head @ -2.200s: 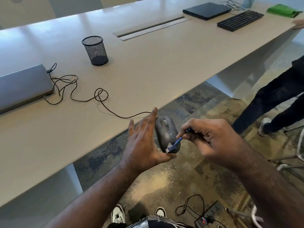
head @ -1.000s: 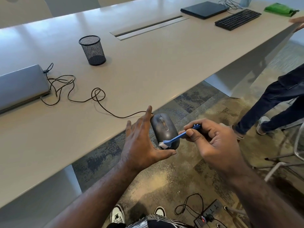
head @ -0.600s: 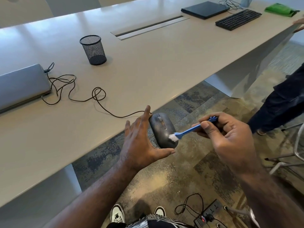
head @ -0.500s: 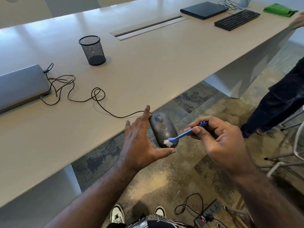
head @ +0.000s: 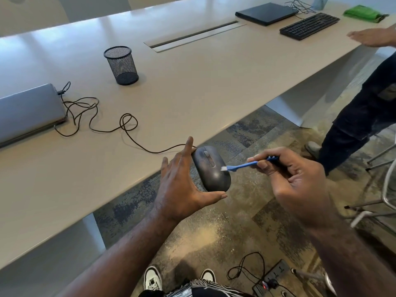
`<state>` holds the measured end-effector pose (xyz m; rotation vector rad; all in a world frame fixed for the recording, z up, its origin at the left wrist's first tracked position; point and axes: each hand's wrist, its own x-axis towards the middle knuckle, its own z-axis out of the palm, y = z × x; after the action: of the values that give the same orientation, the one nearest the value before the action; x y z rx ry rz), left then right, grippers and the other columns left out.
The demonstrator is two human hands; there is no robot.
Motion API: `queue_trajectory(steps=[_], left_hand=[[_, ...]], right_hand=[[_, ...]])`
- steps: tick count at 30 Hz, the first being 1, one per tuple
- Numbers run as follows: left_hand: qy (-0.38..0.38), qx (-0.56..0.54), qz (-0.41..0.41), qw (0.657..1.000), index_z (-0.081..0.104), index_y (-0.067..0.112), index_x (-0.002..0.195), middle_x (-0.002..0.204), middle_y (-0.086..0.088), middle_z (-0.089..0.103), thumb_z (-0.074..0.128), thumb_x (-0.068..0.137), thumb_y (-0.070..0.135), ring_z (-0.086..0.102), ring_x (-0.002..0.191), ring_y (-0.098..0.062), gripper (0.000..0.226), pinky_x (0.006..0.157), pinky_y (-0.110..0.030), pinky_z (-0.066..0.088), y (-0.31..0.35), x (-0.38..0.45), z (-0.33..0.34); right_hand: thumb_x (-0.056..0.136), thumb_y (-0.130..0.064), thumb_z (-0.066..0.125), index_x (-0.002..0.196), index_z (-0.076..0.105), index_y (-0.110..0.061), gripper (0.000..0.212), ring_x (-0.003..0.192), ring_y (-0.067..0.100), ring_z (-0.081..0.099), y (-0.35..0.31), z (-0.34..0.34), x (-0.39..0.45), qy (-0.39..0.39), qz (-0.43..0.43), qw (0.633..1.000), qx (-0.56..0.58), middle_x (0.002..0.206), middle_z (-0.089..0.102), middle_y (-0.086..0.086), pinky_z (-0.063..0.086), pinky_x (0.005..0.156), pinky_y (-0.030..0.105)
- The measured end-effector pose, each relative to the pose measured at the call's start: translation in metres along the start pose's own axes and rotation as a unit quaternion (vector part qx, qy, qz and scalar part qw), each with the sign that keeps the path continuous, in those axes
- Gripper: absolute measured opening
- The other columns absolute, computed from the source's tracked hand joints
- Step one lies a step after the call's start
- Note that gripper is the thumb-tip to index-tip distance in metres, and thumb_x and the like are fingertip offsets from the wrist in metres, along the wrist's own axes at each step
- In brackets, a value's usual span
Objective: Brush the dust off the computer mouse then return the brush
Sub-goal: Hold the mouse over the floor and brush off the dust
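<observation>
A dusty dark grey wired mouse [head: 211, 168] hangs just off the table's near edge, over the floor. My left hand [head: 182, 185] holds it from the left, thumb under its rear end and fingers along its far side. My right hand [head: 293, 181] pinches the handle of a small blue brush [head: 242, 166]. The brush's white bristles touch the right side of the mouse's top. The mouse cable [head: 102, 123] runs in loops across the table to a closed grey laptop [head: 27, 112].
A black mesh pen cup [head: 121, 65] stands on the long beige table [head: 192, 82]. A black laptop [head: 266, 13], black keyboard [head: 309, 25] and green cloth [head: 364, 13] lie far right. Another person [head: 360, 116] stands at right, hand on the table. A power strip [head: 272, 277] lies on the floor.
The brush has swept back and forth over the mouse's rear; its bristles now sit higher, on the right side of the top. My left hand kept the mouse nearly still.
</observation>
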<state>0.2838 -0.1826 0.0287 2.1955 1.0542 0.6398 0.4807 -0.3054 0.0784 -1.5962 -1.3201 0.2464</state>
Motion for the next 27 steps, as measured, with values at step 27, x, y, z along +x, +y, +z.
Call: queue_trajectory(steps=[27], left_hand=[[-0.026,0.033,0.042,0.998,-0.009,0.029,0.156,0.153,0.006,0.033,0.074,0.054,0.077,0.022,0.145,-0.008,0.139,0.123,-0.048,-0.004,0.002,-0.005,0.002]], right_hand=[[0.092,-0.012,0.067,0.109,0.074,-0.017,0.019,0.081,0.015,0.074,0.004,0.013,0.023,0.012,0.0,1.0,-0.006,0.093,0.076,-0.004,0.063,0.067,0.038]])
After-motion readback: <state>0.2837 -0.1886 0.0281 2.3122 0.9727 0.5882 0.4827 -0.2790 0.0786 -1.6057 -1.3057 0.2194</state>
